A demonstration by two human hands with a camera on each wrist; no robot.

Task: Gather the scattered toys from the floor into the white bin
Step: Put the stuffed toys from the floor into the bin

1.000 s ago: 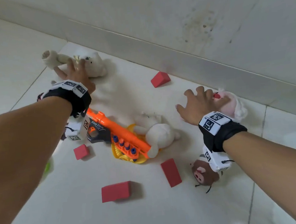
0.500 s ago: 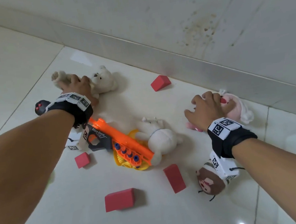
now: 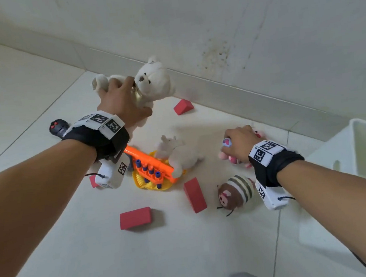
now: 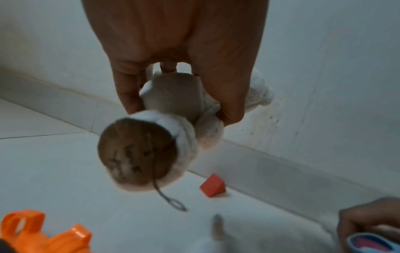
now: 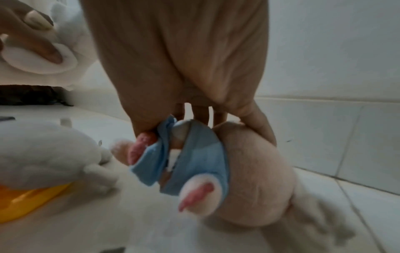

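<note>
My left hand (image 3: 122, 95) grips a cream teddy bear (image 3: 152, 81) by its body and holds it above the floor near the wall; in the left wrist view the bear (image 4: 173, 119) hangs from my fingers with a brown foot sole toward the camera. My right hand (image 3: 238, 144) grips a pink plush in blue clothing (image 5: 216, 162), lifted just off the tiles. The white bin (image 3: 361, 143) stands at the right edge, close beside my right forearm.
On the floor lie an orange dart gun (image 3: 151, 163) over a yellow piece, a white plush (image 3: 179, 154), a brown striped plush (image 3: 234, 191), several red foam blocks (image 3: 136, 217), and a black remote (image 3: 57, 127). The wall skirting runs behind them.
Both hands closed on their toys and rose: the left lifted the teddy bear off the floor, the right picked up the pink plush. The view shifted and the bin came into sight.
</note>
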